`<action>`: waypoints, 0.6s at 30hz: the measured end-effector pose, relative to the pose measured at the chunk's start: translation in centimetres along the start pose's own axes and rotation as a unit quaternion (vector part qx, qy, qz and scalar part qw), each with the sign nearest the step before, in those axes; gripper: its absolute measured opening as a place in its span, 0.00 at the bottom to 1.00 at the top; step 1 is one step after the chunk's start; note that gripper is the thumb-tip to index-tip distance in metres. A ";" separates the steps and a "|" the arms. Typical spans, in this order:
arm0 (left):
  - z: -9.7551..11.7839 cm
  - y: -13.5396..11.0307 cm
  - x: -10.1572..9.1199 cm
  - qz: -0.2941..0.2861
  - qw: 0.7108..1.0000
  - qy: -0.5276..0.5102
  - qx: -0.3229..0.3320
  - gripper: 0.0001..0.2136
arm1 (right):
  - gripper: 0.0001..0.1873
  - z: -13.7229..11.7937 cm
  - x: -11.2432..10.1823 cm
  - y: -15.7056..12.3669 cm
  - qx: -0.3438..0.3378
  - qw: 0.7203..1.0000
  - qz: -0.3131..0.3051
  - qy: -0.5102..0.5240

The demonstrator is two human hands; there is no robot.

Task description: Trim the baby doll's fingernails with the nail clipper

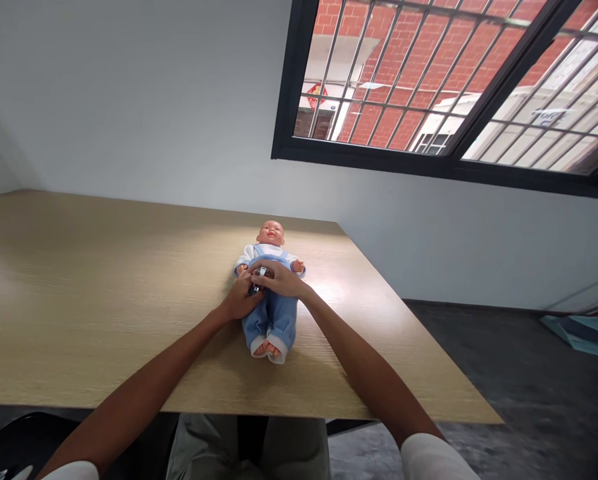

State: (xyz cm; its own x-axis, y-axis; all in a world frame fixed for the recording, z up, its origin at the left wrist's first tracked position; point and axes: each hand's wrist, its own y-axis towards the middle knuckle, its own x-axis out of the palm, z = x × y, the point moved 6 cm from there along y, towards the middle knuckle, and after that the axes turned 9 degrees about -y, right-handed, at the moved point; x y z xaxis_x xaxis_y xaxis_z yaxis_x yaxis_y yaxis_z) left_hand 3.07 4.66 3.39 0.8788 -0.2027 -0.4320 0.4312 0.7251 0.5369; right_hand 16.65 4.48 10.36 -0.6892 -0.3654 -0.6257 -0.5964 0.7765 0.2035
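Observation:
A baby doll (281,313) in blue overalls and a white top lies on its back on the table, head away from me. Over its belly my two hands meet around a small shiny metal nail clipper (263,271). My left hand (242,297) is closed at the clipper's lower end, close to the doll's hand (241,269) on that side. From the other side, my right hand (280,279) curls its fingers over the clipper's top. Fingers partly cover the clipper, so its full shape is hidden.
The pale wooden table (103,300) ends at a slanting edge on the right and a front edge above my lap. Behind it stands a white wall with a barred window (389,80). Light-blue flat items (581,333) lie on the dark floor at right.

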 end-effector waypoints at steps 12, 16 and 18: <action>0.3 0.1 0.0 -0.002 1.000 0.001 0.008 0.09 | 0.30 -0.1 -0.1 0.0 -0.005 1.000 0.001 -0.005; 0.1 0.0 0.0 0.001 1.000 0.004 0.013 0.11 | 0.31 0.0 0.0 0.0 -0.008 1.000 -0.003 -0.001; 0.1 0.0 0.0 0.003 1.000 0.003 0.015 0.12 | 0.30 0.1 0.0 0.0 -0.008 1.000 -0.004 -0.004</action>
State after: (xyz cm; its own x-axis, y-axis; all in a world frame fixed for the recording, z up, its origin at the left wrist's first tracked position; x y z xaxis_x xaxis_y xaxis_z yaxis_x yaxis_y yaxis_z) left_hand 3.04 4.62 3.44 0.8802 -0.1937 -0.4333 0.4316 0.7066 0.5608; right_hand 16.66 4.52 10.27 -0.6818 -0.3673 -0.6327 -0.6076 0.7659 0.2101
